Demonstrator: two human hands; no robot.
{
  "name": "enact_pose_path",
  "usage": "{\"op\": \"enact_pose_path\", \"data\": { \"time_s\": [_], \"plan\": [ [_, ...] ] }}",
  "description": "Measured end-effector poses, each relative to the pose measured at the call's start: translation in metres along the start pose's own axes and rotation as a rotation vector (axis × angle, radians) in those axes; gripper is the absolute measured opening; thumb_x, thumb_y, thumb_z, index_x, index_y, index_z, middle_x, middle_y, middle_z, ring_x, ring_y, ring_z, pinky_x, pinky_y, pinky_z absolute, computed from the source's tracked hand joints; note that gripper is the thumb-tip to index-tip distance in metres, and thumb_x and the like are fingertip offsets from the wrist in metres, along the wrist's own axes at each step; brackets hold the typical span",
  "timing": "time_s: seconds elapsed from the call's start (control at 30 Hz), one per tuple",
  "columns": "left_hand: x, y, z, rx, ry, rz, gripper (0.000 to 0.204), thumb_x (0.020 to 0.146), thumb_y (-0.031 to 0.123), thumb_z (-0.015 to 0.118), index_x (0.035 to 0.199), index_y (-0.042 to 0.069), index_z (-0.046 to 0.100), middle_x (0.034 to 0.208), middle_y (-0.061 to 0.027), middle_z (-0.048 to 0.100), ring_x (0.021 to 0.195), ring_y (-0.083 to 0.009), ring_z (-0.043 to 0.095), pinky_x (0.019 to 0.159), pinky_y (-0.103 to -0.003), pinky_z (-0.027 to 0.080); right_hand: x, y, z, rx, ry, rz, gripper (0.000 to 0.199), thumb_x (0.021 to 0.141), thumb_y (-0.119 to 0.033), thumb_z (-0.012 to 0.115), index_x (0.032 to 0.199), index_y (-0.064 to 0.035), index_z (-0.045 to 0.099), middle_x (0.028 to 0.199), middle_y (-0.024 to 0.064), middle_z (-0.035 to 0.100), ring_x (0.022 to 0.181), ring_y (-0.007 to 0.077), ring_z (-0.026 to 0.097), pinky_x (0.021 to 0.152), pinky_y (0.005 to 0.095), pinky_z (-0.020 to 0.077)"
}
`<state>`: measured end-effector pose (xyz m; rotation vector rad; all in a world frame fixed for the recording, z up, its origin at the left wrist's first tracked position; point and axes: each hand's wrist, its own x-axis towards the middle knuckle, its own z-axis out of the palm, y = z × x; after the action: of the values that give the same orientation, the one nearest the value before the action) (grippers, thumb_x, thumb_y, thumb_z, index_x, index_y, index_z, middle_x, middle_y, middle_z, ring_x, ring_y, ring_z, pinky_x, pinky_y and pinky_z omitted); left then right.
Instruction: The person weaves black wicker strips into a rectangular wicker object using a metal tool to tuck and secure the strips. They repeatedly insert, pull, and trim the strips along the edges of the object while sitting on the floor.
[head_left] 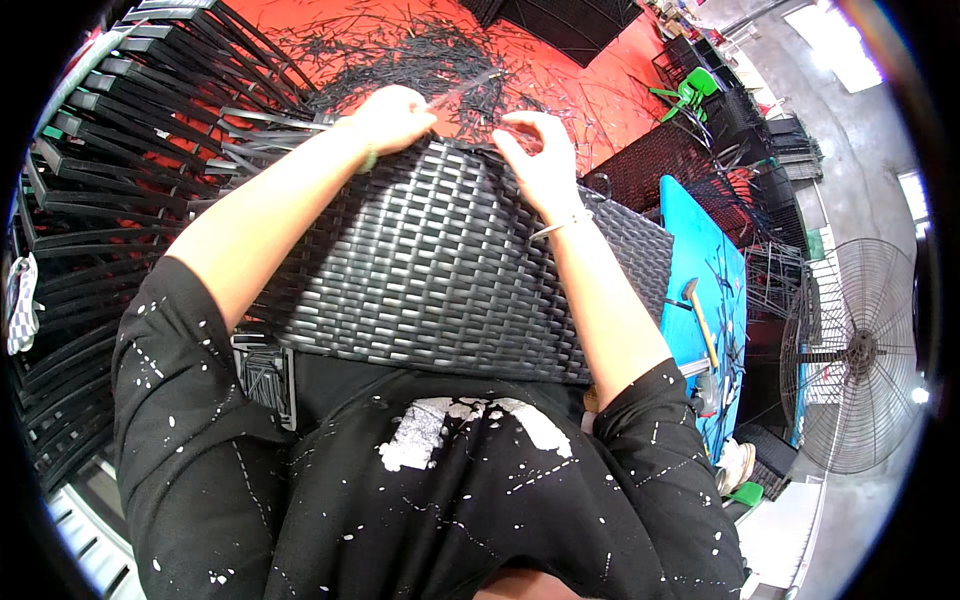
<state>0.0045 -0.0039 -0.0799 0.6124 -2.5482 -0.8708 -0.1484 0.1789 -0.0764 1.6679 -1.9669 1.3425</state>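
A panel of black woven plastic wicker (430,260) lies in front of me, its weave running up to a far edge under my hands. At that edge my left hand (392,122) is closed, and a thin, blurred dark strip (465,90) sticks out of its fingers to the upper right. My right hand (543,165) is beside it at the same edge, thumb and fingers curved but apart. Nothing shows between them. A band circles each wrist. Whether the right fingertips touch the weave I cannot tell.
Stacked black frames (110,190) fill the left side. Loose black strips (410,70) litter the red floor (610,90) beyond. On the right are a blue table (690,260) with a hammer (702,320), a green chair (690,92) and a large caged fan (855,350).
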Motion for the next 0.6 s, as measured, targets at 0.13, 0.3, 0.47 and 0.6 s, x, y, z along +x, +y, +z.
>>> {"op": "enact_pose_path", "data": {
  "time_s": [0.13,0.3,0.47,0.6],
  "plan": [
    [-0.034,-0.004,-0.07,-0.55,0.266,-0.248,0.018,0.086,0.027,0.064,0.08,0.01,0.061,0.057,0.0089,0.042,0.048,-0.0011,0.034,0.042,-0.02,0.025,0.002,-0.006,-0.016,0.16,0.0,0.117,0.021,0.077,-0.018,0.07,0.093,-0.0063,0.065,0.096,0.0062,0.062,0.09,0.0172,0.06,0.081,0.0304,0.0476],
    [-0.066,0.003,-0.085,-0.758,0.293,-0.199,0.019,0.09,0.025,0.061,0.079,0.009,0.057,0.053,0.0128,0.036,0.04,0.0023,0.025,0.038,-0.017,0.017,0.01,-0.017,-0.019,0.336,-0.154,0.209,0.021,0.083,-0.021,0.067,0.099,-0.0076,0.066,0.099,0.0052,0.066,0.089,0.0135,0.062,0.081,0.0281,0.0476],
    [-0.062,0.048,-0.092,-0.599,0.186,-0.085,0.015,0.09,0.023,0.061,0.091,0.008,0.061,0.056,0.0128,0.036,0.045,0.002,0.026,0.041,-0.018,0.019,0.036,-0.071,0.021,0.591,-0.354,0.146,0.033,0.089,-0.028,0.06,0.114,-0.0055,0.06,0.101,0.0087,0.066,0.093,0.0164,0.061,0.085,0.0296,0.0474],
    [-0.05,0.04,-0.095,-0.425,0.232,0.091,0.015,0.09,0.022,0.062,0.096,0.01,0.066,0.061,0.0112,0.046,0.049,0.0037,0.029,0.044,-0.016,0.019,0.05,-0.081,0.03,0.7,-0.499,0.21,0.029,0.091,-0.028,0.058,0.097,-0.0008,0.065,0.09,0.0075,0.067,0.082,0.013,0.063,0.077,0.0265,0.0505]
  ]
}}
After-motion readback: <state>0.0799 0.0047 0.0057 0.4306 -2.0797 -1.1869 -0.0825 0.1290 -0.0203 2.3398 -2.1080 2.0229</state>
